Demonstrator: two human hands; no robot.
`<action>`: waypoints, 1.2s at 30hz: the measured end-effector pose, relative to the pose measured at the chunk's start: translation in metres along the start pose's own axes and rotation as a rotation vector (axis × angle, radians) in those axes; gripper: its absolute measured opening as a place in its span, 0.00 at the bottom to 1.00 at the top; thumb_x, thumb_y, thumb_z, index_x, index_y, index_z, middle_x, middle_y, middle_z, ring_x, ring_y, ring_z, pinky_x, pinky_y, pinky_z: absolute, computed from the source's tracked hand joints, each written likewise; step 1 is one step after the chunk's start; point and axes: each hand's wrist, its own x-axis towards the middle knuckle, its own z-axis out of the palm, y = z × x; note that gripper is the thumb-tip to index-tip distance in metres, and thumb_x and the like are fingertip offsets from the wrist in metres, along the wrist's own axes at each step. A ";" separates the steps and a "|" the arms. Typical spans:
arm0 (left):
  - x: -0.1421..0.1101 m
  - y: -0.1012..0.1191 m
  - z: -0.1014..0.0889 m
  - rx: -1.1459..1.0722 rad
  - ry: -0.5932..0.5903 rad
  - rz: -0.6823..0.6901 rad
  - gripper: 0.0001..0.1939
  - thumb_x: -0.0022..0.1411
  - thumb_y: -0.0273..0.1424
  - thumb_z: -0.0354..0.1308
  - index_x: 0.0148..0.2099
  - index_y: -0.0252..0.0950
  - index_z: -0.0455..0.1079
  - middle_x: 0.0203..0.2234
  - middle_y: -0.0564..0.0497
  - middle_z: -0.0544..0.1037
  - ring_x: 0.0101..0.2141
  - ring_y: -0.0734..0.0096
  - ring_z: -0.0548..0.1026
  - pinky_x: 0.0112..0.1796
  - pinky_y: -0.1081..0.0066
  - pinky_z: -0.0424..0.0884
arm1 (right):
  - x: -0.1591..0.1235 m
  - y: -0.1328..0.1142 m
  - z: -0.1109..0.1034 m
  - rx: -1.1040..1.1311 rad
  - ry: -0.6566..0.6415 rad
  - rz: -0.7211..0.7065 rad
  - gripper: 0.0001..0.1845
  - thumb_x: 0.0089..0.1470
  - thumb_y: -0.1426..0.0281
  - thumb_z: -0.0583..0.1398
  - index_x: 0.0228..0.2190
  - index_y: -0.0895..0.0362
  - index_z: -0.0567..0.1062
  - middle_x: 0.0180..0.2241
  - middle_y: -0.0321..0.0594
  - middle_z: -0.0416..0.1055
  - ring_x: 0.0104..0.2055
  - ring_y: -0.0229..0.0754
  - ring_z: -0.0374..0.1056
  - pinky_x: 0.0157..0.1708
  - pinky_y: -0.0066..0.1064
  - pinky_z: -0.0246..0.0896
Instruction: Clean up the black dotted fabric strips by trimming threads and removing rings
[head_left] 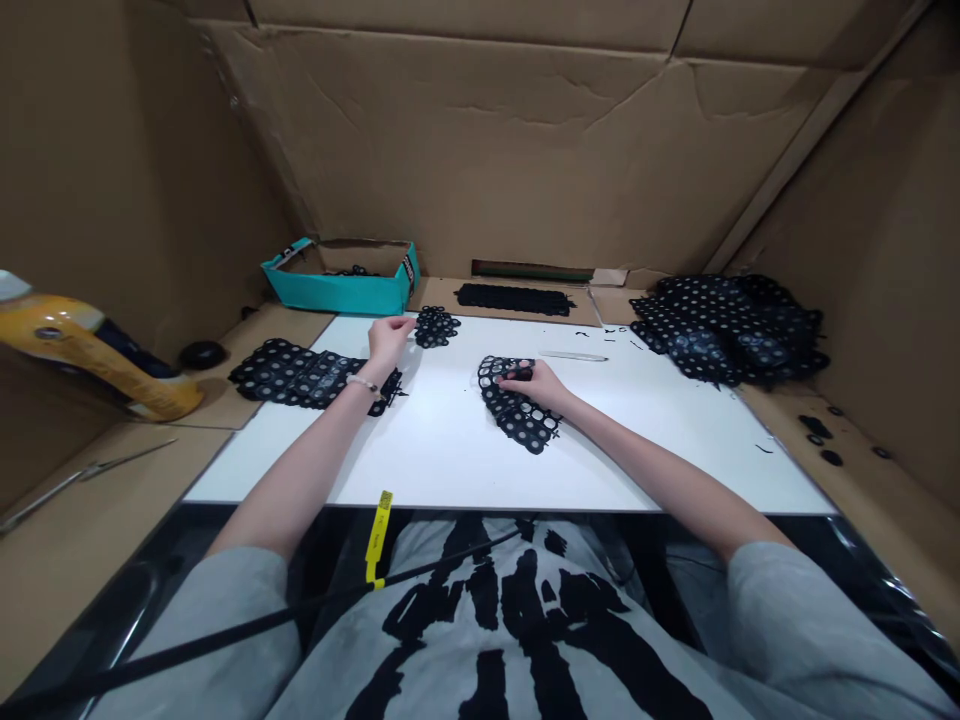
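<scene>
My left hand (388, 343) is closed in a pinch at the left edge of a small, roundish black openwork piece (436, 327) made of joined rings. My right hand (541, 386) is closed on the upper part of a larger, curved black openwork piece (525, 425) on the white board (442, 455); its fingertips are partly hidden against the dark mesh. Under my left wrist lies a long black openwork strip (300, 375), partly covered. A slim white pen-like tool (574, 355) rests just beyond my right hand.
A teal box (337, 293) holding black rings stands at the back left. Behind the board is a black strip stack (514, 298). A black mesh heap (727, 330) lies at right. At left are a yellow bottle (97, 345) and tweezers (90, 470). Cardboard walls (480, 150) enclose the workspace.
</scene>
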 end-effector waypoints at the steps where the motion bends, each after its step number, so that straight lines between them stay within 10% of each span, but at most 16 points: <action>1: 0.003 -0.003 0.001 0.003 -0.010 0.009 0.11 0.53 0.32 0.63 0.38 0.32 0.78 0.38 0.41 0.81 0.41 0.58 0.77 0.45 0.63 0.72 | 0.000 -0.001 0.000 -0.001 -0.005 -0.003 0.15 0.42 0.61 0.68 0.28 0.60 0.79 0.34 0.45 0.80 0.40 0.49 0.74 0.46 0.41 0.66; 7: -0.006 0.009 0.006 0.078 -0.127 0.174 0.26 0.55 0.29 0.59 0.57 0.31 0.71 0.47 0.41 0.79 0.42 0.61 0.77 0.46 0.64 0.70 | -0.001 -0.003 0.000 0.023 0.004 0.015 0.14 0.41 0.62 0.69 0.28 0.59 0.79 0.35 0.45 0.80 0.41 0.49 0.75 0.46 0.40 0.66; 13: -0.065 0.055 0.011 0.198 -0.557 0.609 0.14 0.59 0.40 0.59 0.41 0.36 0.77 0.37 0.47 0.81 0.35 0.65 0.74 0.38 0.67 0.69 | -0.001 -0.008 -0.002 0.040 -0.024 -0.019 0.17 0.47 0.60 0.65 0.36 0.58 0.80 0.39 0.43 0.80 0.44 0.48 0.73 0.48 0.39 0.64; 19: -0.110 0.075 0.020 0.348 -0.665 0.944 0.15 0.60 0.42 0.61 0.44 0.37 0.73 0.39 0.46 0.78 0.42 0.58 0.71 0.44 0.61 0.66 | 0.003 -0.008 -0.003 0.052 0.075 0.083 0.15 0.46 0.58 0.63 0.28 0.59 0.77 0.25 0.38 0.75 0.31 0.42 0.69 0.37 0.34 0.63; 28: -0.116 0.071 0.026 0.228 -0.653 0.766 0.15 0.60 0.38 0.62 0.47 0.38 0.74 0.40 0.47 0.79 0.42 0.60 0.72 0.45 0.62 0.68 | -0.001 -0.015 -0.003 0.546 0.032 0.208 0.22 0.39 0.58 0.68 0.35 0.58 0.75 0.35 0.40 0.76 0.36 0.40 0.70 0.34 0.28 0.63; 36: -0.110 0.069 0.025 0.214 -0.516 0.746 0.12 0.63 0.36 0.59 0.46 0.36 0.75 0.42 0.46 0.78 0.45 0.60 0.70 0.49 0.61 0.65 | -0.002 -0.007 -0.002 0.283 0.011 0.136 0.21 0.38 0.60 0.69 0.34 0.60 0.78 0.32 0.40 0.77 0.33 0.40 0.69 0.39 0.33 0.63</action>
